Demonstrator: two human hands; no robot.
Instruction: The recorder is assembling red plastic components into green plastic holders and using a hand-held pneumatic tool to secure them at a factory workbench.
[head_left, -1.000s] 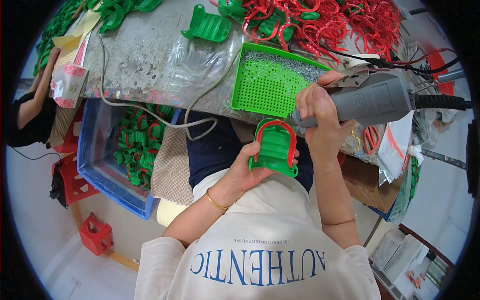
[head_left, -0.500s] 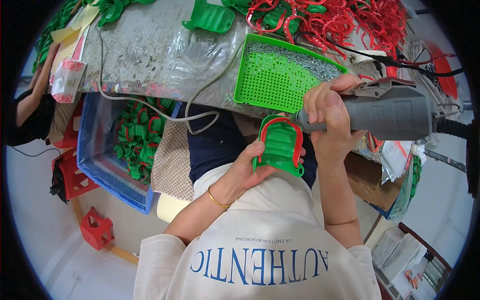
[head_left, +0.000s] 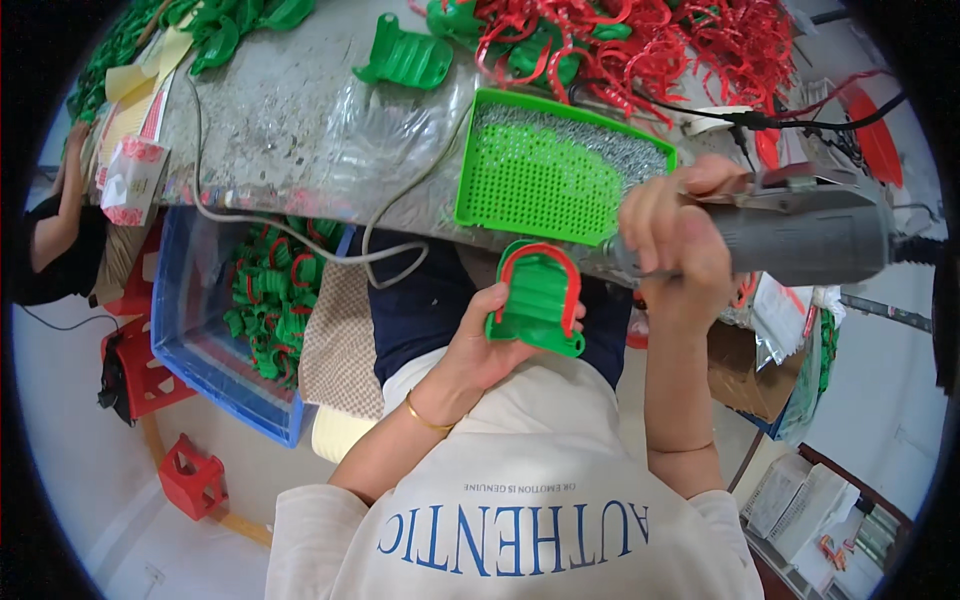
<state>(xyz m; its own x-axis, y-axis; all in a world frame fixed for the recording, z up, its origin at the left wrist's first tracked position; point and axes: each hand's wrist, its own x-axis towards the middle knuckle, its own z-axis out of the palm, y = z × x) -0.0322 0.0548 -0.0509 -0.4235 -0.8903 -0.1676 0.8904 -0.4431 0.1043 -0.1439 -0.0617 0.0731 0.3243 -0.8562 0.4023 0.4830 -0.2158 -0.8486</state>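
My left hand is closed on a curved green plastic piece with ribs across its hollow. Around its rim runs a red strip, bent in an arch. My right hand grips a grey power screwdriver lying sideways, its nose pointing left. A gap separates the nose from the green piece. Just beyond both hands, a bright green perforated tray holds many small silvery screws toward its far right.
Red strips lie heaped at the back right of the table, near another green piece. A grey cable loops over the table's edge. At left stands a blue bin of green-and-red pieces; another person's arm shows beyond.
The power screwdriver has drawn away to the right from the green piece, which has shifted slightly left and down in my left hand. More of the red strip's arch shows.
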